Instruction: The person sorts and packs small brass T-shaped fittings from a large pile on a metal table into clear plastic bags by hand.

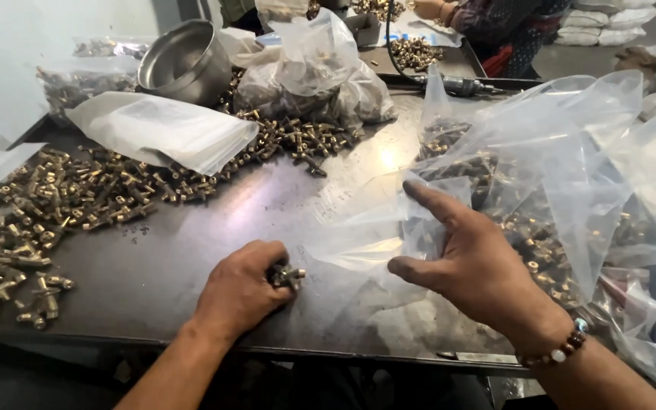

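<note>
Several small brass fittings [286, 275] sit bunched in the curled left hand [241, 292], low centre of frame. Right hand [468, 262] hovers spread, holding nothing, at the clear plastic bag [366, 239]. Best to pinch the bag's mouth wide before tipping them in.

The left hand [241, 292] rests on the counter [191, 250] near its front edge, knuckles up, with the fingers curled tight into a fist around some small pieces. Its bare forearm comes up from the bottom of the view at a slant. The right hand [465, 258] is above the counter, more to the right side, open and not closed on anything. Its index finger points up and left, the thumb points left, and the wrist carries a bead bracelet [563, 351].
</note>
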